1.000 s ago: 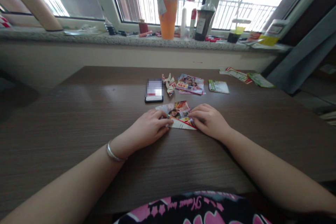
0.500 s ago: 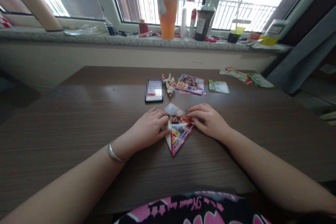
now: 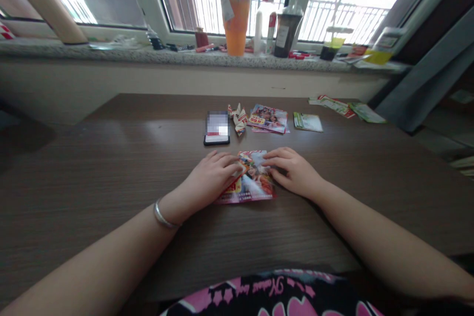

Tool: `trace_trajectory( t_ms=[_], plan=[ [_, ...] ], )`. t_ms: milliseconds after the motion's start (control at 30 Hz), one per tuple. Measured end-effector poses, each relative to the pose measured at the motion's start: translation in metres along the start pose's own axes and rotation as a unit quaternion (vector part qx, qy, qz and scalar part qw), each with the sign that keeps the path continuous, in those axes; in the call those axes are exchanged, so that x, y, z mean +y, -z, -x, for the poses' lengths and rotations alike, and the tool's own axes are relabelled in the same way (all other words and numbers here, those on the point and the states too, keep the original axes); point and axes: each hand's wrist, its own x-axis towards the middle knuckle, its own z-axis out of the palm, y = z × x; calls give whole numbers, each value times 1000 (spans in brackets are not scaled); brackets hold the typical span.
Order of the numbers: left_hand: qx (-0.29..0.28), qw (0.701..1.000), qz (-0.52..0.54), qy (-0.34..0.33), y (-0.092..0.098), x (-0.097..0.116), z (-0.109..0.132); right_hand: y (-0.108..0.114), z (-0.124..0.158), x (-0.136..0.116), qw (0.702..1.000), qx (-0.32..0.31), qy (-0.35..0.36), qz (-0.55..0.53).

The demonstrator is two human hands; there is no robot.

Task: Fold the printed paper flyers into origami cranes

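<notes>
A glossy printed paper flyer (image 3: pixel 255 185) lies on the table in front of me, its straight lower edge facing me. The left part shows a slanting fold with a red edge. My left hand (image 3: pixel 215 175), with a silver bangle at the wrist, covers that left part and grips the paper near the fold between thumb and fingers. My right hand (image 3: pixel 294 170) rests at the flyer's right side, fingers stretched out and apart, fingertips on its edge. The left corner of the flyer is partly hidden under my left hand.
Beyond the flyer are a phone (image 3: pixel 217 128), a folded paper figure (image 3: pixel 239 119), a stack of printed flyers (image 3: pixel 268 119) and a small pad (image 3: pixel 308 122). Paper strips (image 3: pixel 336 106) lie at the back right. Drink cups, including an orange one (image 3: pixel 236 24), stand on the windowsill (image 3: pixel 122 57).
The flyer was a kite shape pointing at me; now it is turned and spread wider, with a straight edge toward me. Both hands stay in nearly the same places.
</notes>
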Motion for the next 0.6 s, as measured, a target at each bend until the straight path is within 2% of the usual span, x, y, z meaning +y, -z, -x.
trace_trajectory(
  t_ms=[267,600],
  plan=[
    [-34,999,-17,11,13,7,-4,1,0,-1,1000,-12,2,-7],
    [-50,998,24,-3,9,3,1,1,-1,-2,1000,-16,16,-18]
  ],
)
